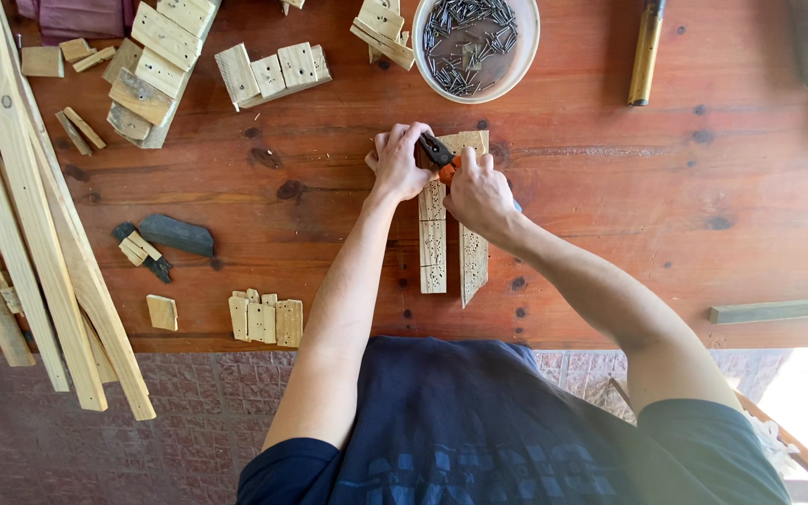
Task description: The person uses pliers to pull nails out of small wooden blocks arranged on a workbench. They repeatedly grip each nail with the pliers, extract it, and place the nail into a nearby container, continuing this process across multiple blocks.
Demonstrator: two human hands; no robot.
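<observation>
At the middle of the frame my right hand [479, 192] is clamped on orange-handled pliers [441, 155] over the wood strips [434, 238] my left hand [399, 161] grips, on the red surface [610, 215] below the white nail bowl [475, 45].

The desk [610, 187] is reddish wood, smooth with dark knots. The wood strips [433, 248] are pale, raw and pitted with holes. The pliers [441, 154] have dark metal jaws and orange plastic handles. The nails [468, 42] are dull grey metal in a white plastic bowl [527, 47]
</observation>
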